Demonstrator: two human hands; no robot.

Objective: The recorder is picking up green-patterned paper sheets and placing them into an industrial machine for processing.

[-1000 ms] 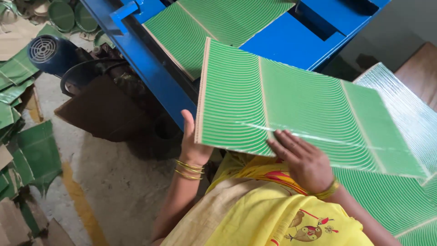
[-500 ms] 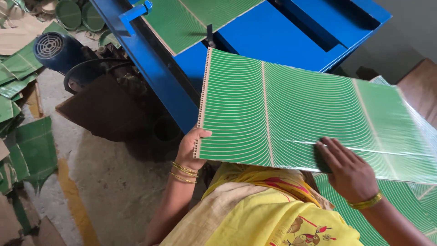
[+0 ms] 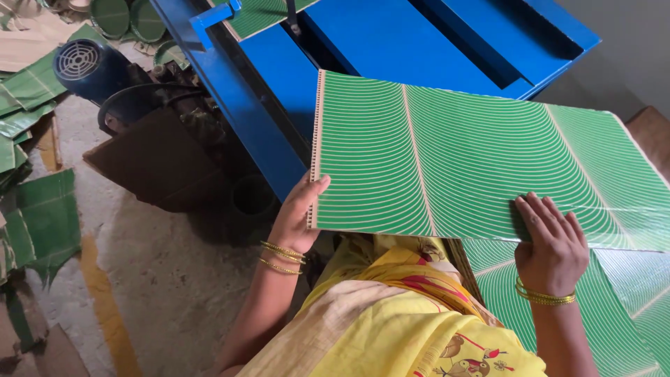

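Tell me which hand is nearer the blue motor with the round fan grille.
Left. The left hand grips the green sheet's left edge, on the blue motor's side; the right hand holds its near edge, farther away.

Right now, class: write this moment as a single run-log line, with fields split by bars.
left hand: grips sheet's left edge | right hand: flat on near edge | green striped sheet: held above blue machine | sheet stack: at right

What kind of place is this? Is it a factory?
Probably a small workshop making leaf-patterned plates: a blue machine, a large green striped sheet, round green plates stacked behind, and green scraps on the floor.
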